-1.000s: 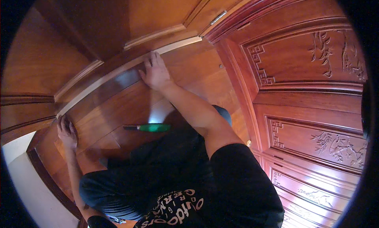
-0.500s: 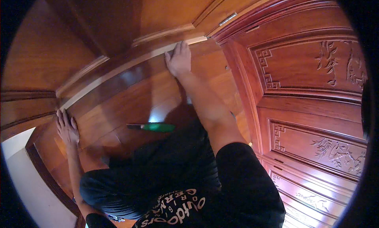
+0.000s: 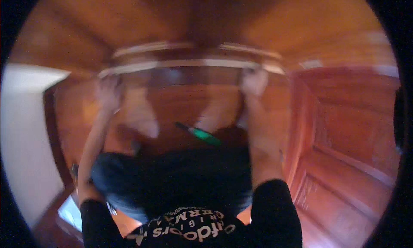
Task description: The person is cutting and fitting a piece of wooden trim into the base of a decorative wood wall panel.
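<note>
A pale, narrow strip (image 3: 185, 63) runs along the foot of the upright brown wood panelling in front of me. At the strip's left end is my left hand (image 3: 111, 93), its fingertips at or just below the strip. Near the other end, my right hand (image 3: 254, 81) reaches up to the strip. Motion smears the fingers of both hands, so their grip cannot be made out. Between my forearms, a green-handled tool (image 3: 205, 136) with a thin dark end lies on the wooden floor (image 3: 180, 102), touched by neither hand.
Reddish wood panelling with a raised frame (image 3: 352, 119) stands close on my right. To the left is a pale wall (image 3: 26, 132) with a dark wooden edge (image 3: 53, 132) beside it. My dark-clothed legs (image 3: 180, 170) are folded just behind the tool.
The view has turned and blurred, and the strip now runs nearly level. Both hands remain at the strip; their fingers were stretched out half a second ago. The tool appears further right.
</note>
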A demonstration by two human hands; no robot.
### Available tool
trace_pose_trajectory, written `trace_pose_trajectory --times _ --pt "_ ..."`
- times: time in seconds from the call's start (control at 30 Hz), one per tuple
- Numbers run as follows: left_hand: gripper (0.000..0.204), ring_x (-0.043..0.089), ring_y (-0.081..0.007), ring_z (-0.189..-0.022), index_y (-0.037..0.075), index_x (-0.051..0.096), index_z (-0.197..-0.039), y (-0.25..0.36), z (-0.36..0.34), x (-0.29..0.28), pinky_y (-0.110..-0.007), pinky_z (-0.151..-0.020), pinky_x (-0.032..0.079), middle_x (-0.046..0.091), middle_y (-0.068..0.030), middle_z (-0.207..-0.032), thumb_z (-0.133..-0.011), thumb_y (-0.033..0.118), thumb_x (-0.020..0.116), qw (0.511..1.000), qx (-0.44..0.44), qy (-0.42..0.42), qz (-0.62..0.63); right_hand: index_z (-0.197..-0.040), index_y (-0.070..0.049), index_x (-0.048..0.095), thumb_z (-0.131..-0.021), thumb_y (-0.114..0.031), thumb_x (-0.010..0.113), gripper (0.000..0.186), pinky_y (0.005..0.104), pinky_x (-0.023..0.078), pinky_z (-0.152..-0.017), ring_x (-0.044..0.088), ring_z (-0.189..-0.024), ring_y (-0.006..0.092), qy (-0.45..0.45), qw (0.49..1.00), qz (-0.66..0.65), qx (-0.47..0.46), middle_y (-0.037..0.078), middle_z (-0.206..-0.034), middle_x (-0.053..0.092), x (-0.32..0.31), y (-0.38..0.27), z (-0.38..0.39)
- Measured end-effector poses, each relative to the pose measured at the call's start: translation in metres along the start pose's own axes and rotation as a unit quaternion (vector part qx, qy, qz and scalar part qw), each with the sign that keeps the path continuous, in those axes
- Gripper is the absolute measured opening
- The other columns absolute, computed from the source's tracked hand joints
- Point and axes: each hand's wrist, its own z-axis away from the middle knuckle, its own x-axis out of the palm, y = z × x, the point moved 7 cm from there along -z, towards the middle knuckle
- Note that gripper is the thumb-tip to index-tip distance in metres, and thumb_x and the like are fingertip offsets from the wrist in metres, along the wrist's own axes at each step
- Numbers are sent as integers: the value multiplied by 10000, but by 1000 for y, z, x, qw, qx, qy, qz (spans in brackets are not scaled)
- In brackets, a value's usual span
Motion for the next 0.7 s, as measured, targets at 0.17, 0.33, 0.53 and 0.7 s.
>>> trace_pose_trajectory --times 0.17,0.33,0.53,0.7 --pt "617 368 -345 -1478 57 441 -1528 58 -25 -20 -513 -1224 276 432 -166 -1568 -985 326 554 983 -43 98 151 -1323 23 597 -979 -232 622 428 500 421 -1102 521 -1283 427 75 981 88 -154 251 -1363 575 -10 -6 15" --pt "627 374 -329 -1478 61 430 -1524 36 -9 -17 -490 -1229 267 413 -149 -1579 -967 302 585 970 -63 126 198 -1329 15 613 -998 -207 604 399 487 409 -1146 527 -1320 411 -79 963 -1 -258 222 -1391 586 30 -81 45" --pt "629 438 -366 -1428 105 459 -1518 36 -21 -8 -507 -1171 362 455 -166 -1557 -951 320 624 954 -55 150 254 -1284 -36 665 -968 -171 623 346 473 440 -1129 580 -1280 380 -99 959 -26 -264 187 -1347 641 15 -86 47" --pt "530 470 -395 -1382 127 514 -1506 -34 15 13 -490 -1155 373 464 -168 -1551 -1020 331 563 948 -194 156 197 -1215 -103 682 -892 -109 671 323 458 471 -1111 585 -1303 329 -116 924 -30 -363 113 -1337 658 31 -104 65"
